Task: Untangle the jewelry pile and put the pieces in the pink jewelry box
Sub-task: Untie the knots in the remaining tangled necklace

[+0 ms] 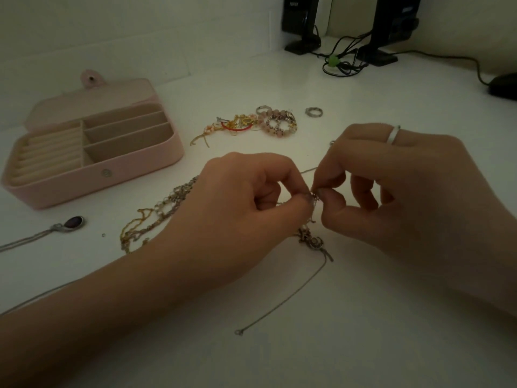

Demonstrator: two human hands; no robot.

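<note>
Silver thin chain (282, 301) trails toward 6 o'clock on the white matte desk (363, 345), small loop at its end. Above it, left hand (235, 217) and right hand (405, 191) meet at centre, thumb and forefinger of each pinching a tangled knot of silver and gold chains (312, 233); other fingers curled. Plain silver band (393, 134) on right hand. Oval dark-stone pendant (73, 222) at 9 o'clock. Open pink jewelry box (92, 175) at 10 o'clock, beige compartments. Beaded pile (268, 123) at 12 o'clock, loose silver ring (313, 111) beside.
</note>
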